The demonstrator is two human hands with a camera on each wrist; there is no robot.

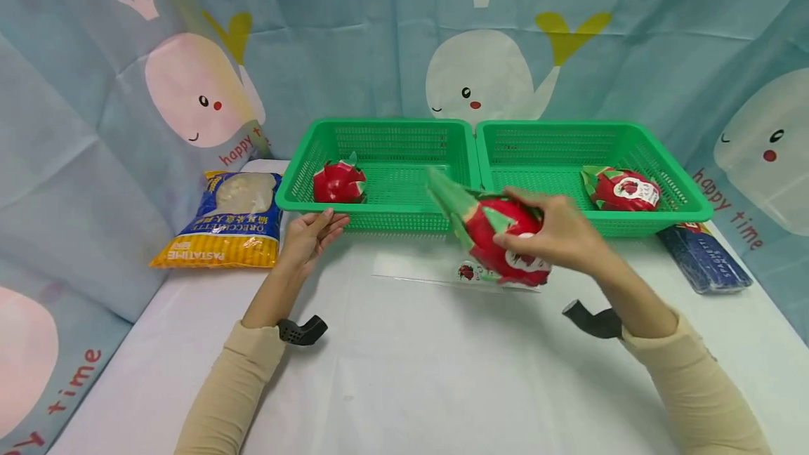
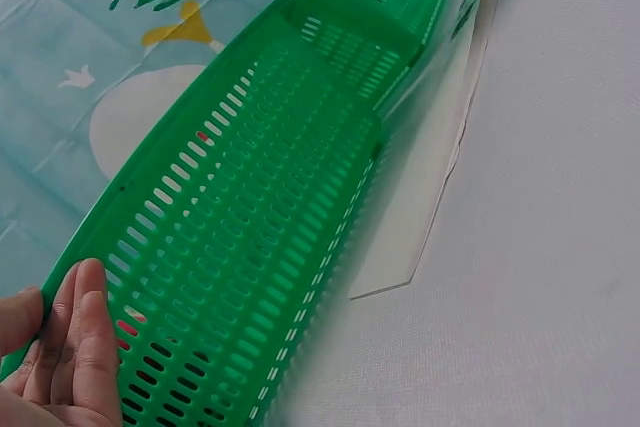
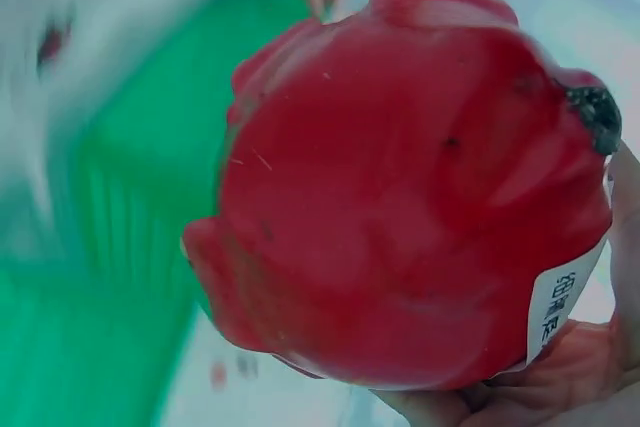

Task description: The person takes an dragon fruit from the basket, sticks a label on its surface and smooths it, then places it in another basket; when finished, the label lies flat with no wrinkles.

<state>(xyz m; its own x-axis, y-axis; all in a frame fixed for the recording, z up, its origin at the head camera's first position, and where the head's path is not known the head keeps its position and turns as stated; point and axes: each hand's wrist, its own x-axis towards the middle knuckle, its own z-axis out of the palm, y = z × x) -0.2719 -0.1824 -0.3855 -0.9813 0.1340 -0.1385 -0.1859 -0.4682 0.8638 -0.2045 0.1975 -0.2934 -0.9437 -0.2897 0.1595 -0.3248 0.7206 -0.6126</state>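
My right hand (image 1: 565,234) grips a red dragon fruit (image 1: 487,234) with long green scales and a white label, held in the air in front of the baskets. In the right wrist view the dragon fruit (image 3: 400,197) fills most of the picture. At the left green basket (image 1: 411,220), my left hand (image 1: 310,239) pinches the front rim between thumb and fingers, plain too in the left wrist view, where fingers (image 2: 85,342) lie against the slotted wall. Inside that basket sits another dragon fruit (image 1: 339,182). A labelled dragon fruit (image 1: 626,189) lies in the right green basket (image 1: 537,133).
A blue and yellow pasta bag (image 1: 227,220) lies left of the baskets. Under the right basket's corner is a dark blue spaghetti pack (image 1: 708,258). A flat white card (image 1: 411,267) with a dragon fruit picture lies before the baskets. Behind hangs a whale-print curtain (image 1: 354,34).
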